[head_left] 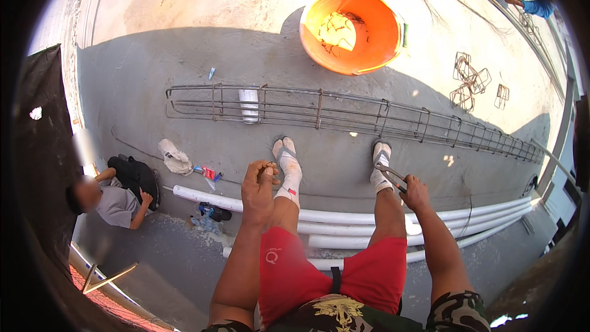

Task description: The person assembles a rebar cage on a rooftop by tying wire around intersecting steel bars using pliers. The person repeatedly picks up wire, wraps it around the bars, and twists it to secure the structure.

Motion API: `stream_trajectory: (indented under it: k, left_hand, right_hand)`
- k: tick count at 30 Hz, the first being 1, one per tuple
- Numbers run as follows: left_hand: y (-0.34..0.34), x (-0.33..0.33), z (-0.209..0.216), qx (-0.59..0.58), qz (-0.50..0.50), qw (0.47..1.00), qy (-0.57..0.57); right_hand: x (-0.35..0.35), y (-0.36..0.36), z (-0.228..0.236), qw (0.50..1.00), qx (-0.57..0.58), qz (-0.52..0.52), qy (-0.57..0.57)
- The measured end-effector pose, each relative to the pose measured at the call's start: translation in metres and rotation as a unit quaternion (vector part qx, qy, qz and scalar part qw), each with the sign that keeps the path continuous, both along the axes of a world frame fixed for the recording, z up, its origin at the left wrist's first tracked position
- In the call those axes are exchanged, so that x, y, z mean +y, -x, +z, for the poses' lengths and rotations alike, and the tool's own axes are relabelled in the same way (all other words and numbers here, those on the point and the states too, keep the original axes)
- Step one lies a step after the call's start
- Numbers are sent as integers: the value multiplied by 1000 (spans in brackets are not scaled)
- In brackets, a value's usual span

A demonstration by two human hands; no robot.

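Note:
My left hand [258, 187] is raised in front of my left shin, its fingers curled in with the thumb against them. Whatever it holds, if anything, is too small to make out. In my right hand [416, 194] is a pair of end-cutting pincers [391, 174], gripped by the handles, with the jaws pointing toward my right foot. Just beyond my feet a long rebar cage [320, 109] stretches across the floor, its bars joined by square stirrups. A short white pipe piece [248, 106] lies under its left part.
An orange bucket [381, 40] with bits of wire stands beyond the cage. Loose stirrups [470, 80] lie at far right. White pipes [350, 216] run behind my feet. A person [120, 200] sits at left near a white sack [175, 157]; another person's arm [533, 6] shows at top right.

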State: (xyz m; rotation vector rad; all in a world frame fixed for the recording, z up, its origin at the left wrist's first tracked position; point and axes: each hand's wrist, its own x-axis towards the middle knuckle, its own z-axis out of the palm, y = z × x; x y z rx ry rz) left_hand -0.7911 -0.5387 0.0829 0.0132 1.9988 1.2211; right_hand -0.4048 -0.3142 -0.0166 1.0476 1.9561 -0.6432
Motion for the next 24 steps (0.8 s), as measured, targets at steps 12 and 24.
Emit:
stream_trajectory:
  k: [12, 24]
  left_hand:
    - [-12, 54, -163, -240, -308, 920, 36]
    - [-69, 120, -235, -141, -460, 860, -168]
  right_hand:
    - [-41, -36, -210, 1000, 10, 20, 0]
    - [1, 110, -112, 857, 288, -308, 296]
